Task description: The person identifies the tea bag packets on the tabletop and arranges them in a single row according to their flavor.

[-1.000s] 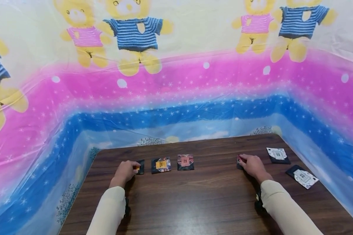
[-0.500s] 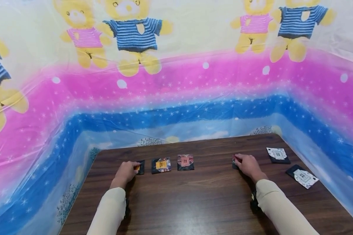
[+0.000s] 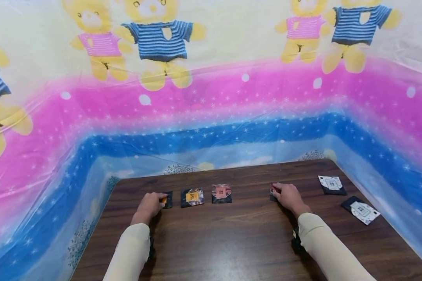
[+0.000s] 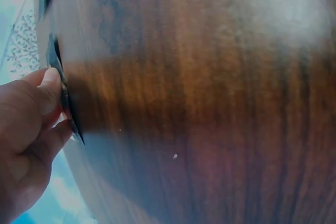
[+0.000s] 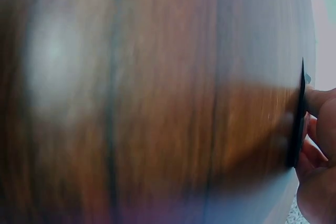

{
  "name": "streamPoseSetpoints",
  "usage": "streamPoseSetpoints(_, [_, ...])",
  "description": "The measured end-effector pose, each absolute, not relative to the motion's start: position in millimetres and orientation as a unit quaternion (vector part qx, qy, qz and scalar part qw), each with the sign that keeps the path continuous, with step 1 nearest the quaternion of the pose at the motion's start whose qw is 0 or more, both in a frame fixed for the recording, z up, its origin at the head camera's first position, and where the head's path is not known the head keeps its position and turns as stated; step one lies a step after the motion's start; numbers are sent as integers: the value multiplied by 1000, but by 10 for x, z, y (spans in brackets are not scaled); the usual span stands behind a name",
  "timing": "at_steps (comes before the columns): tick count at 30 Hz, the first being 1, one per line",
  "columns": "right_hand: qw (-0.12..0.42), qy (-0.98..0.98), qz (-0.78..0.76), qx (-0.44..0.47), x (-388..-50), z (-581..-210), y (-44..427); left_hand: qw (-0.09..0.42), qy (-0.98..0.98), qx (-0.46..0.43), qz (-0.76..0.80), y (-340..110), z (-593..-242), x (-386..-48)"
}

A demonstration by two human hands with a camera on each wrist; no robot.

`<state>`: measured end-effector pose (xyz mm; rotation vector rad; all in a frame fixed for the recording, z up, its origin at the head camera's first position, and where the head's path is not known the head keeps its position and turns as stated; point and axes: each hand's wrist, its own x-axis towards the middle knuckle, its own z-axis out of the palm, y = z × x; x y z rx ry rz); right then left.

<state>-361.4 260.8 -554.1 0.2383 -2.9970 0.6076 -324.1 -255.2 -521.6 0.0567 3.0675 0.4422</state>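
Observation:
My left hand (image 3: 152, 205) pinches a small flat black packet with a yellow label (image 3: 168, 200) at the table's left. In the left wrist view, thumb and fingers grip that packet (image 4: 66, 100) along its edge; the hand hides part of its face. Farther right, my right hand (image 3: 289, 196) pinches a black packet with a red top (image 3: 272, 195), mostly covered by the fingers. The right wrist view shows this packet (image 5: 297, 135) edge-on as a dark strip against the fingertips. Between the hands lie another yellow-labelled packet (image 3: 192, 197) and a red-labelled packet (image 3: 221, 194).
Two black-and-white packets (image 3: 332, 185) (image 3: 360, 210) lie at the right end of the brown wood-grain table (image 3: 214, 242), the nearer one at an angle. A bear-printed cloth (image 3: 211, 101) hangs around the back and sides of the table.
My right hand has moved left across the table, bringing the red-topped packet with it toward the red-labelled one. The left hand and its packet stay in place.

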Motion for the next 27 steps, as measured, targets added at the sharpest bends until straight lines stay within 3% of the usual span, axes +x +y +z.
streamPoseSetpoints(27, [28,-972,209,104,-3664,-5530,2207,32,986,18,164,-2647,-5229,-3237])
